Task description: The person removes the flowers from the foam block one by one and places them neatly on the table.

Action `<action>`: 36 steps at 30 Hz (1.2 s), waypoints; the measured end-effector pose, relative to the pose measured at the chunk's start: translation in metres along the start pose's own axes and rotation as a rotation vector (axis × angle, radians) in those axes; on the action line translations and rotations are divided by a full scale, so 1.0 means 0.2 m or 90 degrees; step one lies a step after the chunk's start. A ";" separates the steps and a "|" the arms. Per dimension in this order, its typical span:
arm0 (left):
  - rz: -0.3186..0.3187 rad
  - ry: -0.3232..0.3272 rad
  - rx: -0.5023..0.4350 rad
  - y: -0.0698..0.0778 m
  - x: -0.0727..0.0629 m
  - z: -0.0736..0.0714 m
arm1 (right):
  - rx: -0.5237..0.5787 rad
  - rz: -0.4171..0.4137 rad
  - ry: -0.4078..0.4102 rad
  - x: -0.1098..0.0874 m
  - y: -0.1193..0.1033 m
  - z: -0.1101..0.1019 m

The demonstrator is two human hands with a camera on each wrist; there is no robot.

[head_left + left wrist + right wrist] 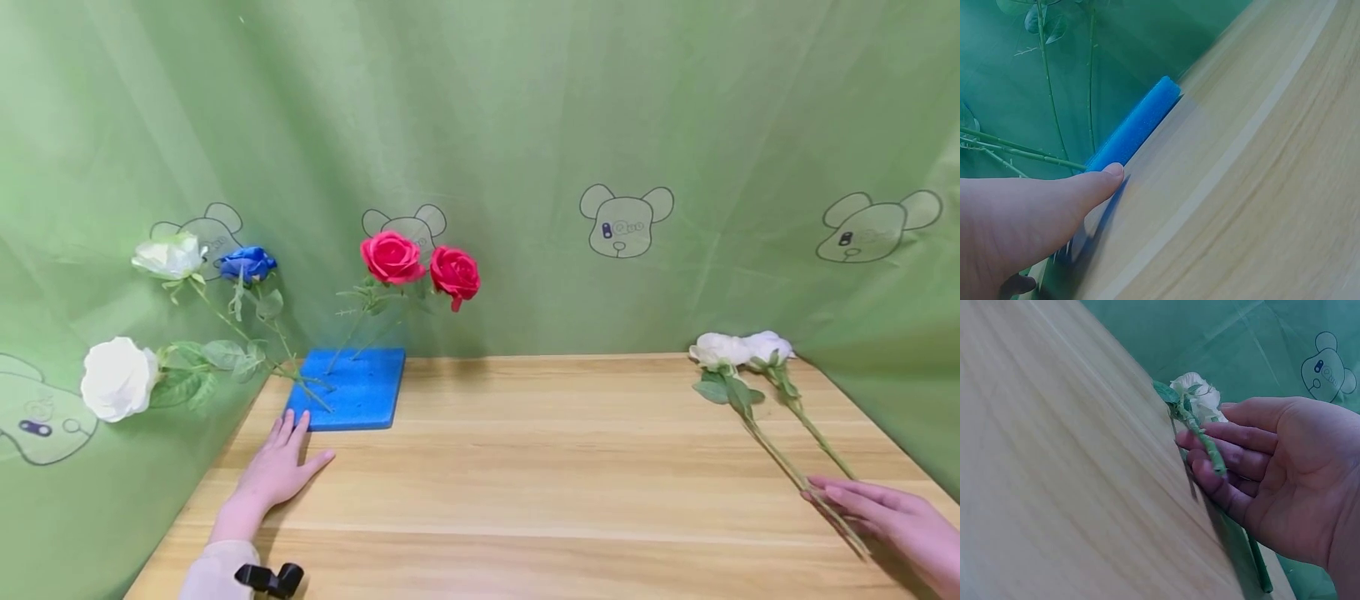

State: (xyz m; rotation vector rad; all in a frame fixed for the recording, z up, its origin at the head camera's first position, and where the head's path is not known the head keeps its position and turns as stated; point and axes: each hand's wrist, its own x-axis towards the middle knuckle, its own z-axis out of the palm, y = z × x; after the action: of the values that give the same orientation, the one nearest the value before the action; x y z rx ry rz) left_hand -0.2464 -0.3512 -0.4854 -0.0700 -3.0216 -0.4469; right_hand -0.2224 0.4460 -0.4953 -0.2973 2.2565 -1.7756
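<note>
At the left, my left hand (277, 467) rests on the table with fingertips at the near left edge of a blue foam board (375, 408). Its fingers are straight and the thumb (1107, 181) is spread beside the board's edge. On the right, my right hand (892, 521) holds the lower stem of a white rose (716, 350), fingers (1235, 456) curled under it. A second white rose (768, 346) lies alongside, its stem end (1260, 569) past the hand. Both blooms lie near the table's back edge.
Stems stand in the foam board: two red roses (392, 257) lean right, a blue rose (247, 264) and two white roses (120, 379) lean left, beyond the wooden table's (525, 467) left edge. A green cloth (510, 125) with bear drawings hangs behind and at the sides.
</note>
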 end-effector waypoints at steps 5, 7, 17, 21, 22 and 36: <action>0.000 0.000 0.003 -0.02 0.01 -0.01 | -0.101 -0.026 0.011 0.01 -0.04 0.01; 0.000 -0.001 0.003 -0.03 0.01 -0.01 | -0.068 -0.034 -0.006 0.01 -0.06 0.02; -0.003 0.002 -0.001 -0.03 0.00 -0.02 | -0.342 -0.013 0.152 0.08 -0.29 0.26; -0.003 0.001 -0.002 -0.03 0.00 -0.01 | -0.377 -0.053 0.141 0.13 -0.37 0.38; -0.004 0.001 -0.002 -0.03 0.00 -0.01 | -0.383 -0.063 0.137 0.15 -0.39 0.41; 0.006 0.004 -0.001 -0.01 0.00 0.01 | -0.444 -0.206 0.082 0.35 -0.52 0.74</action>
State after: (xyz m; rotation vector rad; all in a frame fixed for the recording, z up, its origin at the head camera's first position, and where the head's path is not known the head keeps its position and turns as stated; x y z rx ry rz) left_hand -0.2471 -0.3525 -0.4869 -0.0834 -3.0128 -0.4486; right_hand -0.2409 0.2627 -0.4316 -0.7268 2.9983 -1.0711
